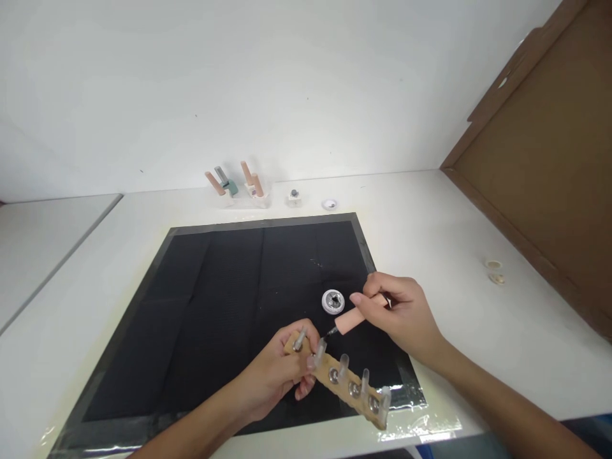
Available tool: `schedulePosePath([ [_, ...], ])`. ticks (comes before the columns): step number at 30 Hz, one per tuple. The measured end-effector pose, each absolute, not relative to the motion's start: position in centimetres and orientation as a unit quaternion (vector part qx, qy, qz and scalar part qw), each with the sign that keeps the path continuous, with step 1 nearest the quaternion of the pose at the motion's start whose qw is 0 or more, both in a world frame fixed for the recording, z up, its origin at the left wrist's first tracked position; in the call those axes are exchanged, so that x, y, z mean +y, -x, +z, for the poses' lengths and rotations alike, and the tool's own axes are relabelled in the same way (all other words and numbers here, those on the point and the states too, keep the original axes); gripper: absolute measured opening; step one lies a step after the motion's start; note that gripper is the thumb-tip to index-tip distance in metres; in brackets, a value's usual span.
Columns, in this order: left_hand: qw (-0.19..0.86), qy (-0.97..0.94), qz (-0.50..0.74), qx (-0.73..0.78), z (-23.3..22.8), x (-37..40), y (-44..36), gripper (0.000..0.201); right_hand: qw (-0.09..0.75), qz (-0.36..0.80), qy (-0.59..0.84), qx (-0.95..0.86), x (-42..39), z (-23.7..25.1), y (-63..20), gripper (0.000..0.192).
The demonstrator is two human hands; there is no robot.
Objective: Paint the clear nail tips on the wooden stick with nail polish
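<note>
My left hand point(287, 360) is closed around one end of a tan nail-tip stand point(342, 376), which slants down to the right. Several clear false nails point(343, 366) stand up from it on round metal bases. Between the fingers of my right hand point(401, 309) is a nail polish brush point(351, 320) with a peach handle. Its dark bristle end points down left, at the false nail point(320, 350) nearest my left fingertips; whether they touch I cannot tell. Just left of the brush handle, a small round dish point(333, 301) with something dark and shiny inside lies on the black mat point(224, 306).
Behind the mat, a clear holder point(246, 201) carries several polish bottles with peach and grey-green caps. A small open bottle point(294, 198) and a white round lid point(329, 204) stand beside it. Two small rings point(493, 264) lie at right, near a brown cardboard panel point(540, 166).
</note>
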State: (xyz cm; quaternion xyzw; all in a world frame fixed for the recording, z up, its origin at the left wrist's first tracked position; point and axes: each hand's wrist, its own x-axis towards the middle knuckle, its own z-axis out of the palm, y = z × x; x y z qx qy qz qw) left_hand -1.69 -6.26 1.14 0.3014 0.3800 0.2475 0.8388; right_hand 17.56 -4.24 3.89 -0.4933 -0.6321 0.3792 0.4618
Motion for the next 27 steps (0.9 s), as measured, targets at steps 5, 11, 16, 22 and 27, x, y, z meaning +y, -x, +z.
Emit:
schedulePosePath([
  [5,0.841,-0.297,0.256,0.374,1.2,-6.3,1.7,0.032,0.491,0.324,0.542,-0.600,-3.4,4.3,-18.4,0.032],
  [11,0.841,-0.293,0.256,0.374,1.0,-6.3,1.8,0.028,0.483,0.352,0.544,-0.588,-2.8,4.6,-18.9,0.025],
  [16,0.846,-0.292,0.258,0.364,1.0,-6.3,1.8,0.027,0.451,0.438,0.517,-0.581,-3.0,4.1,-18.8,0.024],
  [22,0.845,-0.290,0.260,0.367,0.9,-6.3,1.8,0.027,0.434,0.441,0.506,-0.601,-2.9,3.3,-18.7,0.022],
  [27,0.841,-0.294,0.258,0.373,1.3,-6.4,1.7,0.029,0.424,0.430,0.512,-0.611,-2.8,2.6,-18.5,0.021],
])
